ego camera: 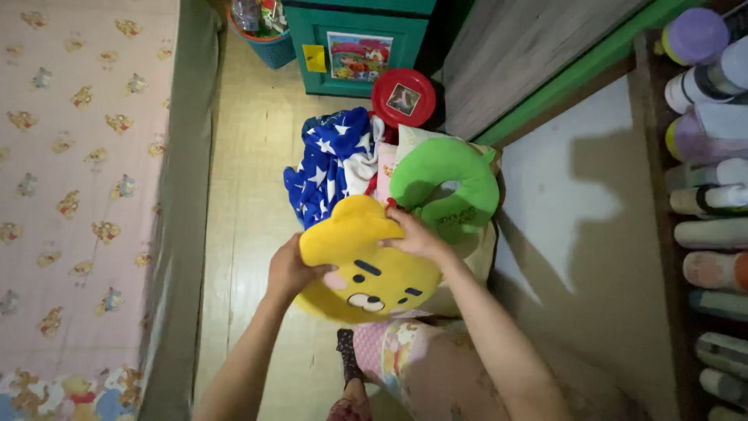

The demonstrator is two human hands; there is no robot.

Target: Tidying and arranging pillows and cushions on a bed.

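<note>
Here my left hand (290, 269) and right hand (413, 236) both grip the yellow face cushion (366, 265); behind, a blue basket (269, 48) holds packets.

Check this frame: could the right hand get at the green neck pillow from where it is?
Probably yes. The right hand grips the yellow face cushion at its top edge, right beside the green neck pillow, with nothing between them; it would have to let go first.

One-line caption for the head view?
Both hands, left and right, hold a yellow face cushion beside a green neck pillow.
</note>
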